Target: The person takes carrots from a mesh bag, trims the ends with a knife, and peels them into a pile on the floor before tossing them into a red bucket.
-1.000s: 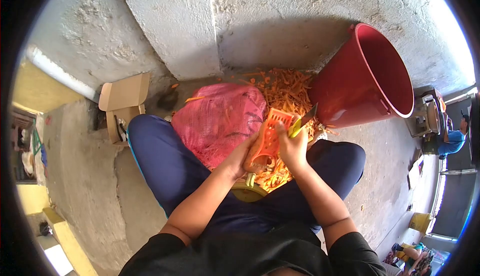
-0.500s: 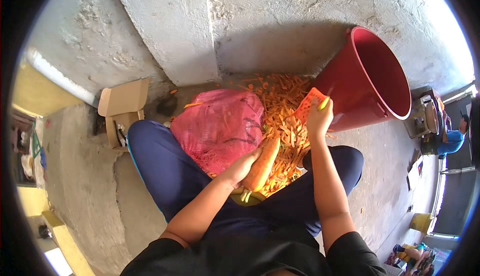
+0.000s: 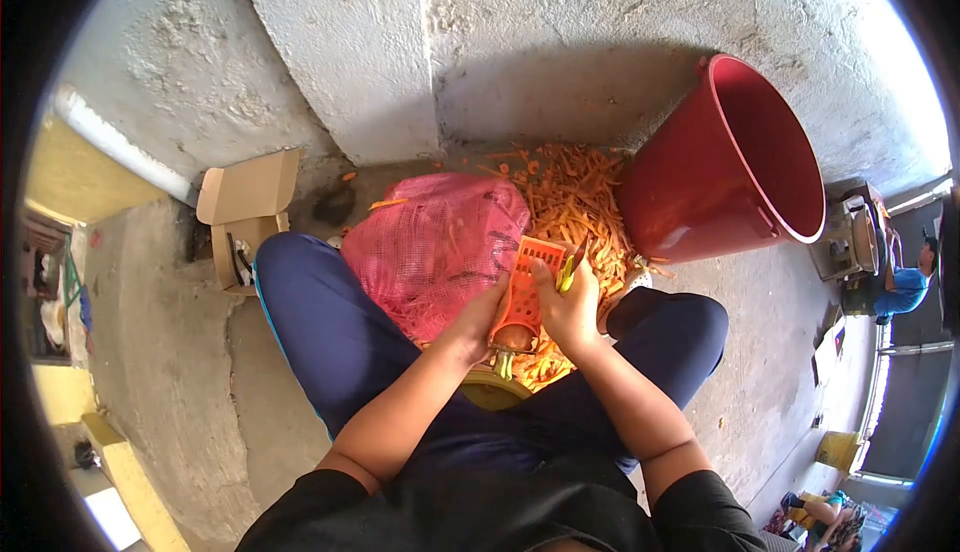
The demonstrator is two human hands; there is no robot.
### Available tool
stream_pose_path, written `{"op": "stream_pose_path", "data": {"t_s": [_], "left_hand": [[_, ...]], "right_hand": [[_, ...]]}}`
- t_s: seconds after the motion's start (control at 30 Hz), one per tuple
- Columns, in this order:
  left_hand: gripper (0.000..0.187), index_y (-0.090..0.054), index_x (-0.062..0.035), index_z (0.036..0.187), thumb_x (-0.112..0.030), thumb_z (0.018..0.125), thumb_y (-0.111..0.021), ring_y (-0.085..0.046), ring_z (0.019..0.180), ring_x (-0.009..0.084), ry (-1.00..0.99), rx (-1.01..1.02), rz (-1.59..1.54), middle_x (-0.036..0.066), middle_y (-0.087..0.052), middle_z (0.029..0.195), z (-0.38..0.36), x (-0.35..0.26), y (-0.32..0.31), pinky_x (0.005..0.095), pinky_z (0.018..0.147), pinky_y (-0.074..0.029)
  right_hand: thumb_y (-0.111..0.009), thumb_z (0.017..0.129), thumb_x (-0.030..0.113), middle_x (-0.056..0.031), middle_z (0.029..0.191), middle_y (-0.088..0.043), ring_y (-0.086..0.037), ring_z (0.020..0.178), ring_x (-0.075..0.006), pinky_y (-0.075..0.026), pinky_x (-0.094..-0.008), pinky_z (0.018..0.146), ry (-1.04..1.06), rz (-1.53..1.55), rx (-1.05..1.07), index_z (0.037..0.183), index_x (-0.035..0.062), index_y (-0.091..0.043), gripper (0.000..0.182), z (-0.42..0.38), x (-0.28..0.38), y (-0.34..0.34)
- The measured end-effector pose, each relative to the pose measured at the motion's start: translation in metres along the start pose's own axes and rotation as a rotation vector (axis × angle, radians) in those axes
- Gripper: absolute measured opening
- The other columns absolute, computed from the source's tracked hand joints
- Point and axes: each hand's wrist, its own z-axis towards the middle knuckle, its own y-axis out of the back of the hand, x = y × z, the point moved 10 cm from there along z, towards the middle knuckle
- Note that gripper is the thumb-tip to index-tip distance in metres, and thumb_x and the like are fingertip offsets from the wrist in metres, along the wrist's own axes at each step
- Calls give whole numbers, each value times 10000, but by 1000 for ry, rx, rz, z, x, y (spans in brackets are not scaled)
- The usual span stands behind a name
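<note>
My left hand (image 3: 478, 326) is closed around a large carrot (image 3: 514, 338), held between my knees with its green stem end toward me. Over the carrot lies a flat orange plastic grater-like peeler (image 3: 532, 274) with slots and holes, gripped by my right hand (image 3: 570, 314). It hides most of the carrot. A yellow-green handle (image 3: 566, 278) also pokes out of my right fist; a dark, blade-like tip shows beside it. Below my hands is the rim of a yellow container (image 3: 488, 388), with orange peelings (image 3: 578, 192) heaped beyond it.
A pink mesh sack (image 3: 430, 242) stands just ahead of my left hand. The tall red bucket (image 3: 680, 177) leans at the right by the wall (image 3: 560, 32). An open cardboard box (image 3: 245, 197) sits at the left. Another person (image 3: 906, 292) is at the far right.
My right hand has come down and left from beside the bucket, bringing the orange peeler onto the carrot. My left hand still holds the carrot, now more upright.
</note>
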Motion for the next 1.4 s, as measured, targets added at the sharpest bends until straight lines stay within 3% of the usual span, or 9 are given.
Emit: {"op": "stream_pose_path", "data": {"t_s": [0.23,0.4,0.53,0.6,0.77,0.9,1.0,1.2,1.4], "left_hand": [[423,-453,-42,1108,-373,905,-286,-564,787,130,-51,127,427,68,-559,954,-5,-5,-8,260,683,-464],[404,-436,-59,1137,-366,881,-374,-553,813,126,75,109,201,46,-557,949,-19,18,-16,288,731,-455],[410,-459,-48,1097,-377,856,-416,-579,819,201,51,59,-70,101,-567,968,-7,5,-13,356,732,-480],[402,-457,-54,1105,-370,863,-399,-581,832,208,45,126,-45,105,-565,973,-3,2,-7,367,729,-485],[403,-436,-56,1132,-357,896,-308,-565,879,191,2,-21,-51,92,-550,1014,-1,-3,-1,333,752,-473],[411,-438,-57,1135,-360,908,-276,-562,853,162,11,-89,17,77,-549,1010,0,-1,4,295,721,-471],[406,-448,-54,1121,-359,909,-283,-555,807,139,-33,142,198,61,-551,967,-2,-5,-15,273,686,-467],[429,-423,-22,1119,-372,891,-323,-594,767,208,-10,96,256,122,-578,918,-21,13,-21,339,680,-491],[440,-450,-7,1094,-378,871,-372,-601,769,234,169,304,-72,143,-578,930,-5,16,-8,360,656,-515]], "right_hand": [[-565,778,150,-187,678,-540,-535,591,-301,-422,-354,546,-25,-178,-281,875,18,-473,188,36,-27,46],[-557,797,175,-135,701,-545,-496,592,-207,-410,-315,570,-141,-261,-532,848,-10,-471,210,72,-57,113],[-535,817,160,-74,725,-542,-481,613,-160,-411,-284,575,37,-51,-321,882,6,-489,173,46,-27,71],[-549,807,138,-58,775,-563,-511,641,-152,-422,-272,574,-125,106,-160,914,14,-491,173,24,-25,38],[-567,783,113,-164,711,-570,-572,615,-221,-453,-307,570,51,8,6,953,-10,-474,230,2,7,-1],[-577,781,136,-180,729,-572,-576,624,-261,-451,-316,573,39,-101,-33,955,-5,-474,247,4,5,4],[-581,785,171,-176,720,-568,-570,620,-260,-448,-327,570,107,-212,-134,940,-3,-471,258,16,-1,19],[-549,803,182,-132,705,-531,-497,626,-209,-407,-320,592,-128,-184,-561,868,-14,-470,221,67,-46,122],[-545,817,212,-59,714,-543,-498,639,-133,-418,-275,604,-121,77,-197,904,6,-493,230,25,-15,49]]}}
